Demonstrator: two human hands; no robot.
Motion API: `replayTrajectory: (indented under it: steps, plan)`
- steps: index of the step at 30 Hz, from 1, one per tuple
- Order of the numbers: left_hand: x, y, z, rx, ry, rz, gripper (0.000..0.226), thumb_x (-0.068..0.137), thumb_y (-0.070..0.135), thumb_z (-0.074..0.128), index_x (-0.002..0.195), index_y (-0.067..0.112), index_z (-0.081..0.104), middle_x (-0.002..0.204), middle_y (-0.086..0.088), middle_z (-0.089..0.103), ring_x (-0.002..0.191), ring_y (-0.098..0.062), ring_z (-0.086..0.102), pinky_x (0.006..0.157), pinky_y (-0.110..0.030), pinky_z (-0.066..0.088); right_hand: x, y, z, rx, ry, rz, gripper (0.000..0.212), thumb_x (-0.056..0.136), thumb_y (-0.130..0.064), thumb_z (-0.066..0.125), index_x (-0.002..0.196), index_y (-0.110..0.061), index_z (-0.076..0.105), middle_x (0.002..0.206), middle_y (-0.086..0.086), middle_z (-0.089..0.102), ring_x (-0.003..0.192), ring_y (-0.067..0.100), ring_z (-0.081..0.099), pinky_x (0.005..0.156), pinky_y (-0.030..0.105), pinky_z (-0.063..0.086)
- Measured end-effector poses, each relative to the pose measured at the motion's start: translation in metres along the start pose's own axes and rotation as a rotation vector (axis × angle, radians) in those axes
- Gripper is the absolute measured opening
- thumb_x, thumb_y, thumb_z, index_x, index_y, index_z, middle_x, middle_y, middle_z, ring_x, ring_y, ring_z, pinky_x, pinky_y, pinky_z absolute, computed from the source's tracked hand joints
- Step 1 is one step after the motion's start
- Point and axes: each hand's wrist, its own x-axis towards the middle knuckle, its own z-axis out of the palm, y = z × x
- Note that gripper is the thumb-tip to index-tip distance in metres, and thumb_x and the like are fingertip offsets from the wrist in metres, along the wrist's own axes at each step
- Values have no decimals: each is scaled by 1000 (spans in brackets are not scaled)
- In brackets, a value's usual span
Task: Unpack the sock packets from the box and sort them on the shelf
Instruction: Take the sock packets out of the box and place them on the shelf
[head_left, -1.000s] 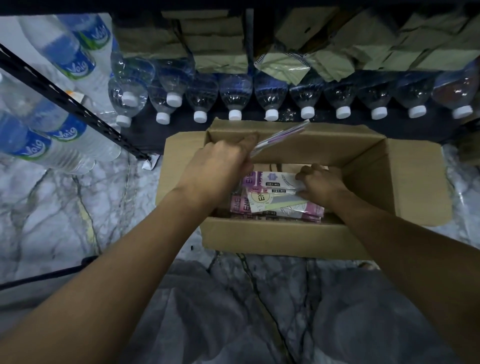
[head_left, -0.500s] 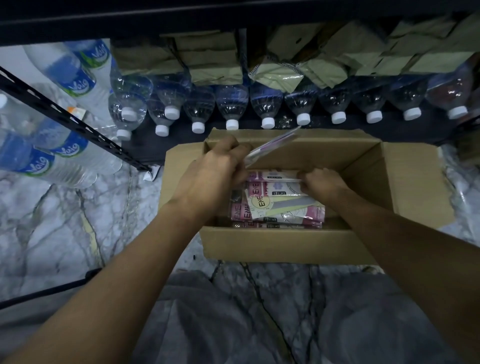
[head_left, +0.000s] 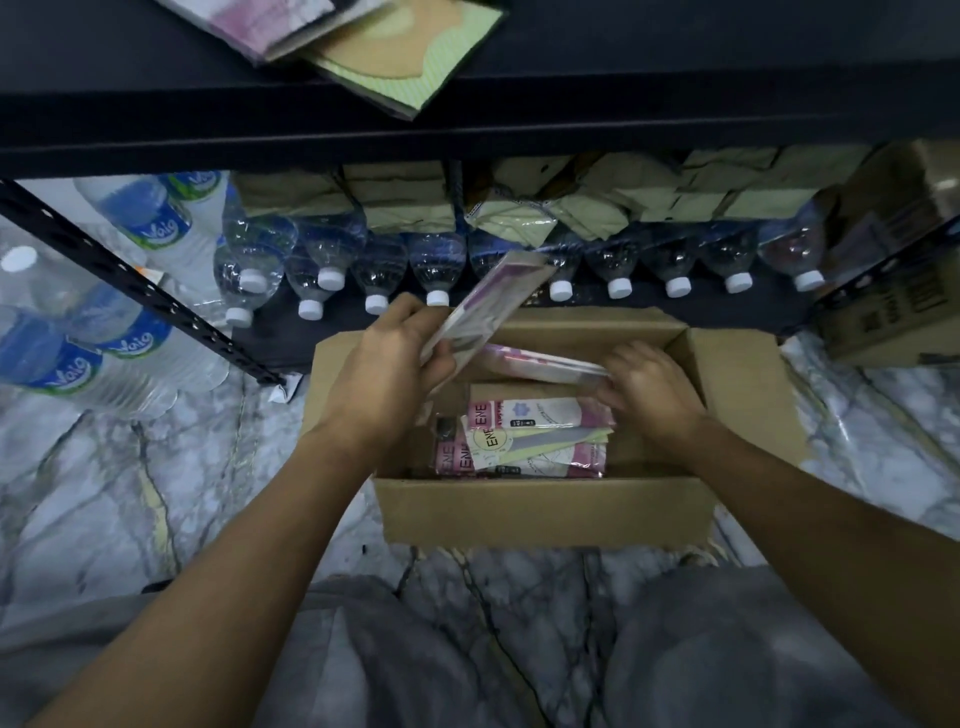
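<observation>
Marble floor (head_left: 130, 493) runs under everything, and at the far left labelled water bottles (head_left: 119, 358) lie heaped beside a slanting black shelf post (head_left: 156, 291). Past it, a row of capped bottles (head_left: 436, 260) lines the bottom shelf board, caps toward the person.

The left hand (head_left: 384, 374) has fingers and thumb closed round the lower end of a sock packet (head_left: 488, 301), which sticks up at a slant with its free end over those caps. The wrapper looks glossy and only one end is held, so it could slide out on the way up, or its tip could knock a bottle. The upper shelf (head_left: 519, 104) hangs right overhead, with loose packets (head_left: 405, 57) jutting past its front edge. A careless lift could catch that edge or brush those packets off.

Below the hands, the cardboard box (head_left: 540, 512) sits open on the floor, with stacked packets (head_left: 519, 441) lying flat inside. The right hand (head_left: 649, 395) has its fingers curled, pinching the end of a second packet (head_left: 540, 361) that lies across the far part of the box. Whether it touches the stack I cannot tell. That pinch looks thin, so the packet may drop back in or drag the top of the stack askew. With both hands loaded, neither is free to steady the box. At the far right stands a brown carton (head_left: 893, 322).
</observation>
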Motion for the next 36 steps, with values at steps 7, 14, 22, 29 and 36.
replayTrajectory:
  steps: [7, 14, 22, 29, 36]
  plan:
    - [-3, 21, -27, -153, 175, -66, 15, 87, 8, 68, 101, 10, 62, 93, 7, 58, 80, -7, 53, 66, -9, 40, -27, 0, -57, 199, 226, 7, 17, 72, -3, 73, 88, 1, 71, 81, 15, 69, 73, 32, 65, 65, 38, 56]
    - [-27, 49, -67, -137, 335, 102, 17, 84, 2, 71, 100, 4, 65, 92, 1, 59, 81, -9, 53, 73, -13, 42, -60, -8, -132, 149, 394, -2, 24, 74, 0, 75, 97, 0, 70, 80, 11, 67, 72, 28, 61, 63, 35, 52]
    - [-61, 87, -105, -202, 488, 123, 19, 81, 4, 73, 98, 9, 68, 91, 8, 59, 78, -7, 58, 68, -28, 51, -79, -27, -199, 108, 526, 61, 24, 72, 0, 78, 95, 1, 70, 90, 12, 63, 77, 24, 62, 68, 35, 55]
    - [-76, 99, -151, -201, 627, 140, 22, 78, -1, 75, 97, 8, 70, 92, 7, 62, 82, 0, 58, 70, -19, 50, -88, -43, -263, 100, 638, 84, 20, 77, -2, 73, 97, 0, 68, 91, 10, 61, 80, 23, 59, 73, 30, 49]
    - [-41, 104, -221, 36, 723, 285, 15, 79, 2, 77, 93, 4, 72, 91, -4, 66, 76, -18, 63, 67, -34, 55, -50, -52, -330, 53, 833, 0, 19, 81, -4, 69, 99, 3, 69, 92, 15, 64, 82, 27, 60, 75, 39, 54]
